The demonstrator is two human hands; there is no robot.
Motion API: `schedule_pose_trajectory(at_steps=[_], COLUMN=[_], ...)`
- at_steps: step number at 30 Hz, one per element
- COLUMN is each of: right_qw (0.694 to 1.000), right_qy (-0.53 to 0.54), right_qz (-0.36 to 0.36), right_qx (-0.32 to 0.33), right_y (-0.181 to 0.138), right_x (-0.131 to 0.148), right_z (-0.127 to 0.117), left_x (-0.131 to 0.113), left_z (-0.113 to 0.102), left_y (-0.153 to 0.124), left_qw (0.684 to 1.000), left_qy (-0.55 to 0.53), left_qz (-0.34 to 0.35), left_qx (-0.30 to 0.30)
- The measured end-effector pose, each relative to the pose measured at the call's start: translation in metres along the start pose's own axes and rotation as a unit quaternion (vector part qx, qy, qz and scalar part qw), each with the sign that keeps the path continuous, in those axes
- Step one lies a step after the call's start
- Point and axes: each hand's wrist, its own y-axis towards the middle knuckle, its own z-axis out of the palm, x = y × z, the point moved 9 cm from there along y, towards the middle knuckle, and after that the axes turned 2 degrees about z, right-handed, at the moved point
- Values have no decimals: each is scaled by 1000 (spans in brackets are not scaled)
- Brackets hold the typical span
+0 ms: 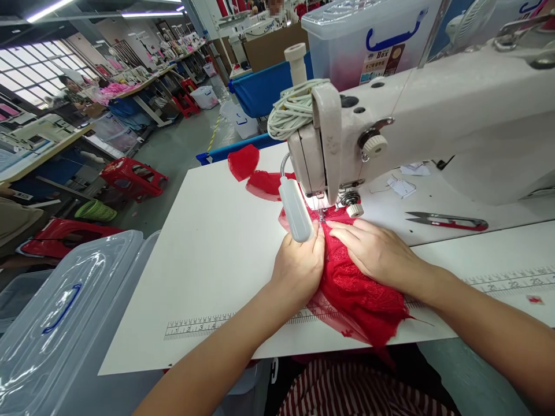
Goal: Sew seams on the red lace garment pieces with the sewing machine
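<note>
The red cloth (362, 289), bumpy like lace, lies in the middle of the frame on the smooth white worktop (208, 248), under the sewing machine (416, 127). The left hand (299, 266) has bent fingers pinching its edge. The right hand (379, 254) has nearly straight fingers touching it; I can't tell if they grip. At upper right, a see-through plastic box (332, 43) has something blurry and pink inside.
</note>
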Motion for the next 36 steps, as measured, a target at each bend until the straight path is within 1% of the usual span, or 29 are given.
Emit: schedule_pose_trajectory(at_steps=[3, 8, 13, 20, 23, 27, 29, 31, 33, 35, 36], right_qw=[1000, 1000, 999, 999, 999, 998, 998, 996, 995, 994, 994], right_qy=[-7, -6, -2, 1, -5, -5, 1, 9, 18, 31, 40], right_qz=[-2, -6, -17, -20, -20, -27, -35, -52, -65, -68, -70], right_qx=[-7, -17, -35, -32, -35, -49, -57, -67, -72, -73, -73], right_y=[1, 3, 3, 4, 5, 6, 7, 8, 7, 5, 3], right_x=[0, 0, 0, -2, -3, -4, -4, -2, 0, 1, 1], right_z=[-1, -3, -6, -4, -3, -3, -5, -8, -13, -17, -19], left_x=[0, 2, 3, 4, 6, 9, 11, 14, 14, 8, 4], left_z=[2, 3, 4, 2, 4, 5, 5, 1, -5, -9, -10], left_y=[-1, 0, 0, 1, 2, 4, 5, 5, 5, 4, 3], left_qw=[1000, 1000, 1000, 999, 999, 999, 999, 998, 997, 994, 990], left_qy=[11, 2, 11, 31, 25, 5, -8, -29, -63, -109, -134], left_qz=[2, -4, -16, -14, -22, -33, -40, -50, -37, 14, 43], left_qx=[10, 1, 5, 11, 22, 21, 16, -6, -28, -29, -16])
